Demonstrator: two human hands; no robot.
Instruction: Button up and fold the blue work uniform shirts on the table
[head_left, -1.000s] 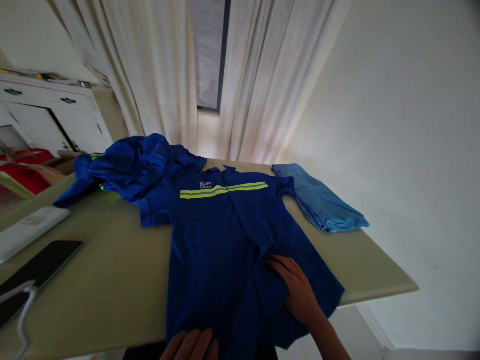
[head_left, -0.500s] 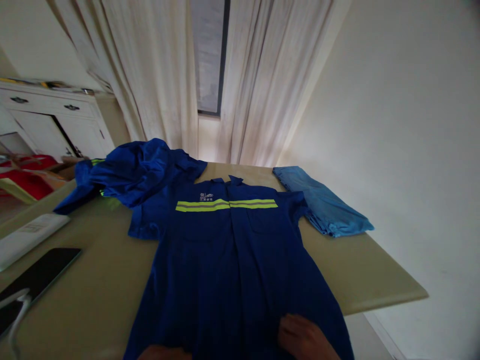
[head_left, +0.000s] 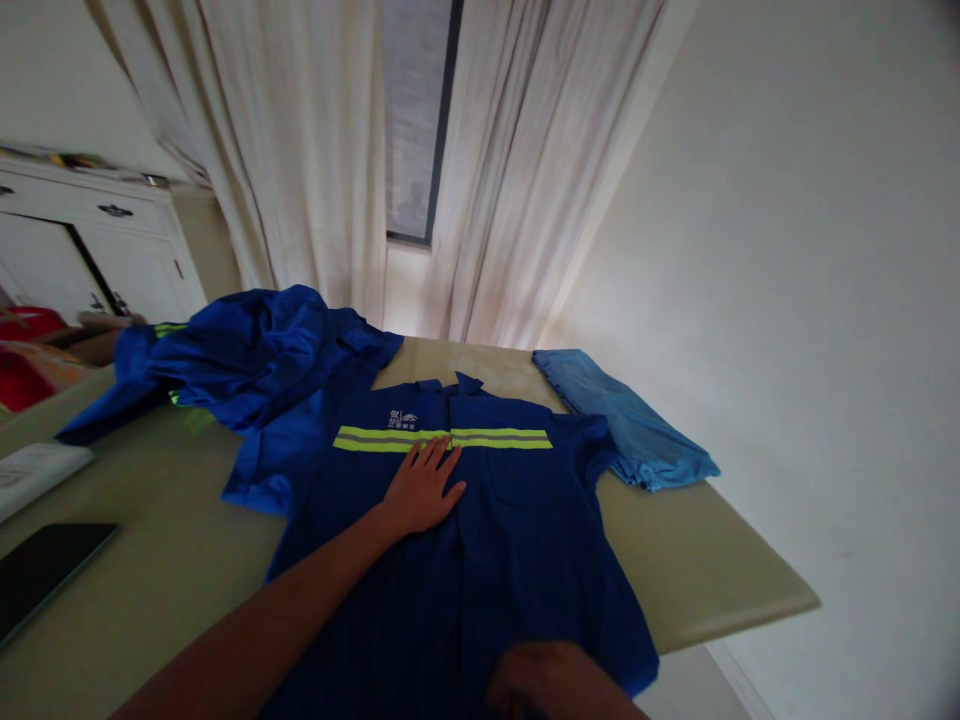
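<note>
Left hand [head_left: 421, 490] flat on the shirt [head_left: 487, 560]

The shirt lies front up on the table [head_left: 720, 575]. The left hand is spread open at the shirt's stripe [head_left: 506, 438], clutching nothing. The right hand [head_left: 551, 678] is blurred over the shirt's lower part; its grip I cannot tell. Right of the shirt lies folded cloth [head_left: 619, 420].

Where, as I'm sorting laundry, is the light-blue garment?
In the head view, the light-blue garment lies on the right of the table, beside one sleeve of the dark-blue shirt.
</note>
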